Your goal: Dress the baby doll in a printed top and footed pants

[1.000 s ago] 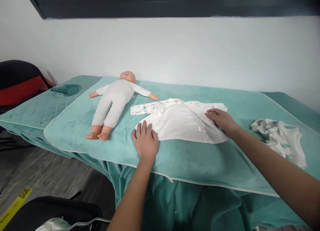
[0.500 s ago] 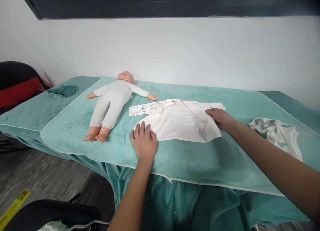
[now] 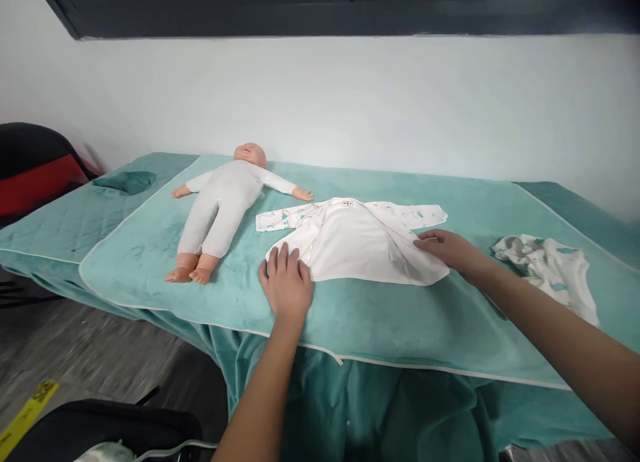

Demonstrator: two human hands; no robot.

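Your left hand (image 3: 286,285) lies with fingers spread on the left edge of the white shirt (image 3: 353,249); your right hand (image 3: 447,250) touches its right side, fingers narrowed (whether they pinch cloth, I cannot tell). It lies spread on the green bed (image 3: 380,322), between doll (image 3: 225,189) and crumpled garment (image 3: 563,272).

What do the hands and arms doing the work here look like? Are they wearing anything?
They are a person's own: the left hand and the right hand have ordinary human fingers, without gloves. The forearms are bare, with no sleeves in view. I see no rings, watch, bracelet or markings on either.
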